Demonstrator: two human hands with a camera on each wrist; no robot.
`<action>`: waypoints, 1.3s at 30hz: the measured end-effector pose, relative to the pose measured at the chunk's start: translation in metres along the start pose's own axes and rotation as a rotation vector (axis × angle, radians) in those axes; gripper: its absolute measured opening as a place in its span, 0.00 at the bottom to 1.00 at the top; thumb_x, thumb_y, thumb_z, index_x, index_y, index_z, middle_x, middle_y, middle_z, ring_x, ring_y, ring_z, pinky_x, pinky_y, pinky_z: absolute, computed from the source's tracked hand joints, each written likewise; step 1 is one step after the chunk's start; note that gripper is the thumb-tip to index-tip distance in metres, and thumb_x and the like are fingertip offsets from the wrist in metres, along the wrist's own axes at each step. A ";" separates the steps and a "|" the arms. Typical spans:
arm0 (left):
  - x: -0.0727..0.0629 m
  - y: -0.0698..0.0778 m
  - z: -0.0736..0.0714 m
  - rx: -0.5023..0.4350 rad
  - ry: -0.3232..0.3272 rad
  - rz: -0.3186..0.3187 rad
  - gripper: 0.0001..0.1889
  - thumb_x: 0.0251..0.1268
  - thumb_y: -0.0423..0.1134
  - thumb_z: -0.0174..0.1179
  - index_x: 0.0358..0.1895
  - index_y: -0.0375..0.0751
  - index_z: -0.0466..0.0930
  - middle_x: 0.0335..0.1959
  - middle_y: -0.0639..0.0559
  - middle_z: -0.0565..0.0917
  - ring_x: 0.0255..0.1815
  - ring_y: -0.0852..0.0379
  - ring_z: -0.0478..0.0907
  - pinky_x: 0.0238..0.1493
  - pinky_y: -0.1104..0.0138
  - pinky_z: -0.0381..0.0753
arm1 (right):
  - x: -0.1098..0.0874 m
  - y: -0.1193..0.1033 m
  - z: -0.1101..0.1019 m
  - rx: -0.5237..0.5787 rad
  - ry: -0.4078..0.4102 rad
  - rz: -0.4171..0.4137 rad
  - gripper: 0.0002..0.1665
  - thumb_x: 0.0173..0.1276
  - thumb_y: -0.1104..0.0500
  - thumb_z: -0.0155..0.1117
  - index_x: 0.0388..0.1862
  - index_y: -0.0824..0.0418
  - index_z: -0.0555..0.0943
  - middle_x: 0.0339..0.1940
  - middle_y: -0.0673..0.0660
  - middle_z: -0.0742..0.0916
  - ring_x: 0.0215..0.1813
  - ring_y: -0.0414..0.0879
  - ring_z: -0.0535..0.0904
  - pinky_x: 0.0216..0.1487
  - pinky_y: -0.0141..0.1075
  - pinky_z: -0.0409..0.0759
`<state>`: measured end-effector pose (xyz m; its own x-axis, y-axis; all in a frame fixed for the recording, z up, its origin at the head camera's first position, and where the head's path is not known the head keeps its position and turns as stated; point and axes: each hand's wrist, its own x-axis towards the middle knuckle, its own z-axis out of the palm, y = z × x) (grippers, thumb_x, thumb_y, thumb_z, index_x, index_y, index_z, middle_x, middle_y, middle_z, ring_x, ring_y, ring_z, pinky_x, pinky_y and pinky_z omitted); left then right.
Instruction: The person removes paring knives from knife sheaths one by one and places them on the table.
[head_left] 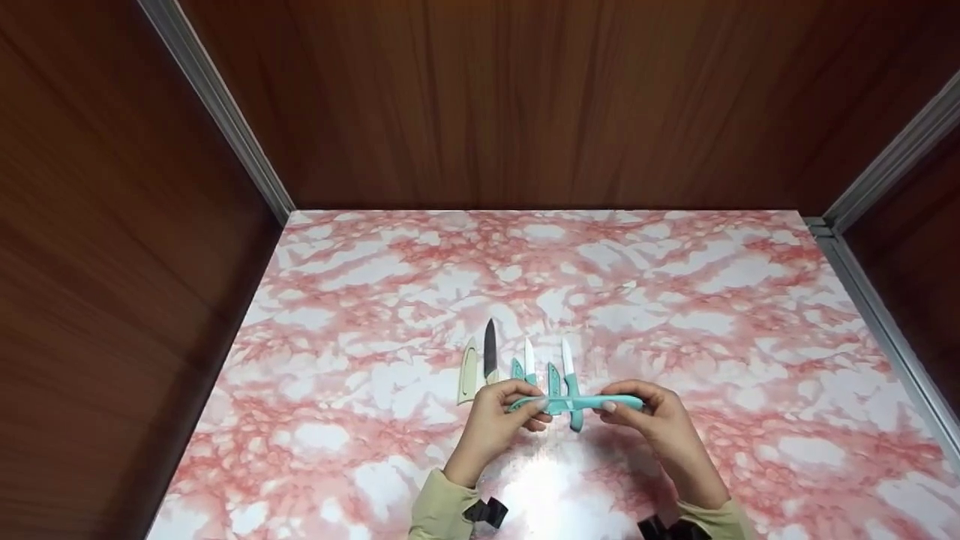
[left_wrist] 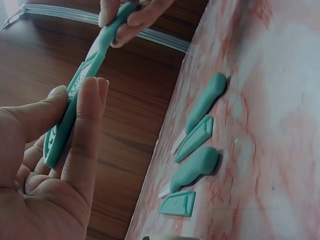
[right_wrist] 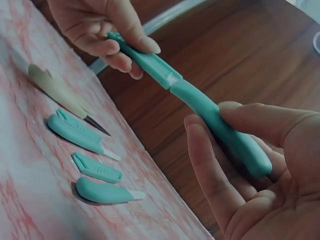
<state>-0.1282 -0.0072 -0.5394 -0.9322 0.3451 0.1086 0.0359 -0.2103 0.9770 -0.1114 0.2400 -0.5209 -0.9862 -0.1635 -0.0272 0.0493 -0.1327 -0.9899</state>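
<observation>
Between thumb and fingers, my left hand (head_left: 496, 416) pinches a teal knife sheath (right_wrist: 150, 64). My right hand (head_left: 656, 416) grips the teal handle of a knife (right_wrist: 200, 107), held in line with the sheath above the table. The handle nearly meets the sheath's mouth in the right wrist view, and the blade is mostly hidden inside. Below the hands lie two teal-handled knives with white blades, one nearer the middle (head_left: 529, 352) and one further right (head_left: 568, 356). A teal sheath lies left of each, the left sheath (head_left: 517, 369) and the right sheath (head_left: 553, 377).
A dark-bladed knife (head_left: 490, 349) with a beige handle and a beige sheath (head_left: 468, 371) lie at the left of the row. The red-and-white marbled table (head_left: 375, 300) is bounded by brown wood-look panels (head_left: 487, 105) with metal edge strips.
</observation>
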 end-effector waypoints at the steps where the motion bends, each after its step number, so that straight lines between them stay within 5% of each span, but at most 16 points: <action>1: 0.000 0.000 0.001 -0.013 0.003 -0.005 0.10 0.63 0.30 0.62 0.42 0.23 0.79 0.33 0.29 0.83 0.34 0.25 0.79 0.34 0.55 0.84 | 0.000 0.000 0.001 0.003 0.007 -0.002 0.20 0.61 0.71 0.66 0.48 0.84 0.73 0.40 0.65 0.84 0.39 0.54 0.84 0.46 0.49 0.81; 13: -0.007 -0.004 0.005 -0.063 0.019 -0.064 0.14 0.62 0.30 0.63 0.44 0.20 0.78 0.34 0.35 0.85 0.31 0.45 0.85 0.34 0.56 0.85 | -0.004 0.003 0.004 -0.002 -0.006 0.048 0.22 0.59 0.74 0.67 0.48 0.86 0.73 0.42 0.66 0.84 0.41 0.51 0.84 0.46 0.47 0.82; 24: -0.007 -0.008 0.007 -0.071 0.019 -0.008 0.13 0.62 0.28 0.63 0.44 0.19 0.79 0.32 0.33 0.84 0.32 0.32 0.82 0.34 0.56 0.84 | -0.005 0.001 0.001 -0.072 -0.044 0.099 0.22 0.62 0.68 0.67 0.49 0.83 0.75 0.42 0.68 0.84 0.43 0.55 0.84 0.47 0.51 0.80; 31: -0.009 -0.006 0.008 -0.080 -0.005 -0.017 0.10 0.62 0.26 0.61 0.44 0.21 0.80 0.34 0.34 0.85 0.33 0.37 0.84 0.35 0.57 0.84 | -0.005 -0.001 -0.004 -0.080 -0.107 0.062 0.21 0.63 0.67 0.66 0.48 0.83 0.75 0.42 0.68 0.84 0.45 0.60 0.83 0.47 0.49 0.80; 39: -0.009 -0.004 0.009 -0.038 -0.021 -0.009 0.09 0.63 0.27 0.61 0.43 0.24 0.82 0.34 0.36 0.85 0.32 0.36 0.84 0.35 0.57 0.84 | -0.006 -0.002 -0.004 -0.084 -0.096 0.054 0.19 0.63 0.68 0.65 0.48 0.83 0.76 0.42 0.68 0.84 0.43 0.54 0.84 0.47 0.47 0.81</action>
<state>-0.1173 -0.0012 -0.5425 -0.9246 0.3664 0.1042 0.0135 -0.2418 0.9702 -0.1062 0.2451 -0.5190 -0.9624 -0.2619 -0.0717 0.0849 -0.0395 -0.9956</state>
